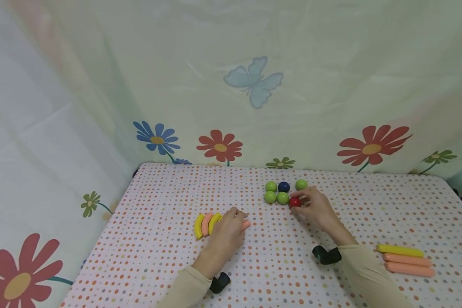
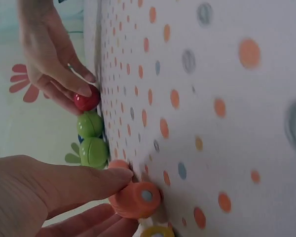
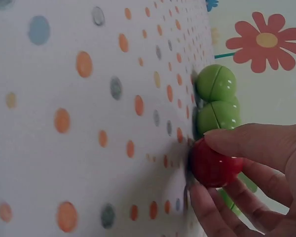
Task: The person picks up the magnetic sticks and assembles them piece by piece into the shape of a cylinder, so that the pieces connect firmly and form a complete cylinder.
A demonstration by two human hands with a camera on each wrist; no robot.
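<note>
My right hand [image 1: 315, 208] pinches a glossy red ball [image 1: 294, 202] between thumb and fingers, low at the cloth. It sits at the right end of the front row, beside a green ball [image 1: 282, 198]. Another green ball [image 1: 301, 184] and a dark blue ball [image 1: 283, 187] lie in the row behind. With thumb and fingers, my left hand [image 1: 228, 229] grips an orange piece [image 2: 136, 200] that has a grey dot on its end. To its left lie curved yellow [image 1: 198, 226] and orange pieces [image 1: 206, 224] side by side, partly covered by the hand.
A straight yellow stick [image 1: 399, 250] and two orange sticks [image 1: 410, 269] lie at the right. The dotted cloth [image 1: 146, 256] covers the table, and a flowered curtain [image 1: 308, 107] hangs along its back edge. Black wrist cameras [image 1: 326, 255] stick out beside both sleeves.
</note>
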